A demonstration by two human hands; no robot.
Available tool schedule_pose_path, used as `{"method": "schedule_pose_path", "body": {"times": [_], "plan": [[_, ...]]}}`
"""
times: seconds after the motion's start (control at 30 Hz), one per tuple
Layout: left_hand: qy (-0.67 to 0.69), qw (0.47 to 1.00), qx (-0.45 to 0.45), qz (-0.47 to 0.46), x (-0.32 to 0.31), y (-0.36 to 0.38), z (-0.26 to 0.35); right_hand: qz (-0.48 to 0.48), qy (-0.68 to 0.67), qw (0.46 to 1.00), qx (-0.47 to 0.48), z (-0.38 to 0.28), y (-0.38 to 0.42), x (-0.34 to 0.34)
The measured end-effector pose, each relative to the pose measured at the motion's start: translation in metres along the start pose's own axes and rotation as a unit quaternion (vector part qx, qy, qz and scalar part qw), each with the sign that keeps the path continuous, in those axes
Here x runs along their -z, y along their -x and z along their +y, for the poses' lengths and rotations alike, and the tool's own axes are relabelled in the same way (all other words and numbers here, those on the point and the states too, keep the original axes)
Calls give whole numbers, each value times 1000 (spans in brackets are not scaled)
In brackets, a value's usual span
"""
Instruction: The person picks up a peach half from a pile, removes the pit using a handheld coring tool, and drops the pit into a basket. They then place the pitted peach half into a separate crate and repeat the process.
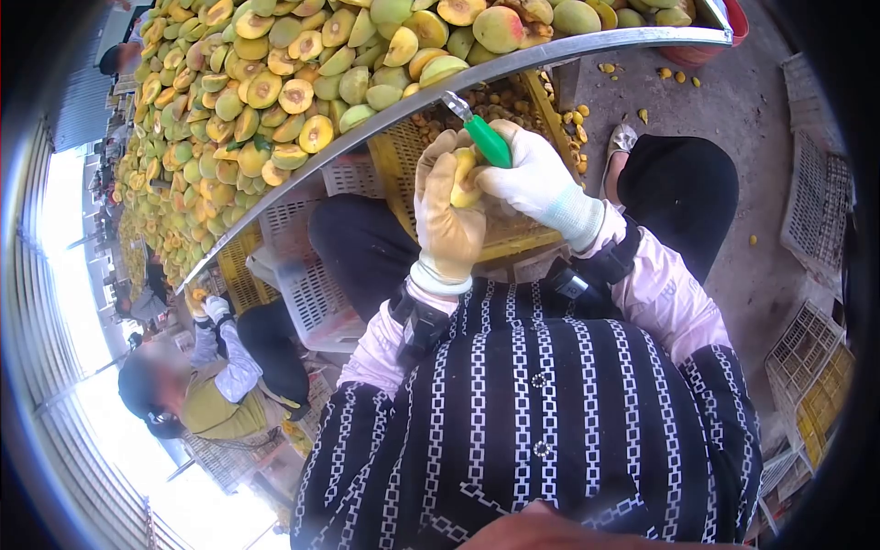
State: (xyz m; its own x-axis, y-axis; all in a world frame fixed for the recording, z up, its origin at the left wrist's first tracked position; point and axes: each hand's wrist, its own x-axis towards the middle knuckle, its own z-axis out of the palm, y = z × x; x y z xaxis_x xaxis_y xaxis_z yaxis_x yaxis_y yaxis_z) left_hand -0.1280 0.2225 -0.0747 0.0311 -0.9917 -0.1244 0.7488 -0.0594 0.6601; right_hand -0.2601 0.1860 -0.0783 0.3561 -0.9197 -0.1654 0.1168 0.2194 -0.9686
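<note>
Clamping a yellow fruit piece [465, 180] in my left hand [449, 218] and a green-handled tool [489, 143] in my right hand [541, 186], I'm sitting beside the fruit-heaped table [587, 44], crates [815, 213] edging the grey floor [683, 105].

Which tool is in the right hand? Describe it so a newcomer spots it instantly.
Start at the metal rim below the heaped fruit. Just beneath it, find the white-gloved right hand beside the yellowish-gloved left hand. The tool is in its grip: short metal tip, solid green handle, unlike the mottled fruit and pale gloves around it.
</note>
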Motion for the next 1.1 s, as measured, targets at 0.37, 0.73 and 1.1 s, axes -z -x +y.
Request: {"method": "schedule_pose_path", "body": {"times": [0.37,0.73,1.1], "plan": [[188,980,45,52,-6,-29,23,168,223,952,124,-7,4,10],[39,998,-33,31,-9,-20,24,79,381,880,272,-9,20,-9],[-28,997,-51,50,-13,-11,10,-7,435,893,118,-1,20,-16]]}}
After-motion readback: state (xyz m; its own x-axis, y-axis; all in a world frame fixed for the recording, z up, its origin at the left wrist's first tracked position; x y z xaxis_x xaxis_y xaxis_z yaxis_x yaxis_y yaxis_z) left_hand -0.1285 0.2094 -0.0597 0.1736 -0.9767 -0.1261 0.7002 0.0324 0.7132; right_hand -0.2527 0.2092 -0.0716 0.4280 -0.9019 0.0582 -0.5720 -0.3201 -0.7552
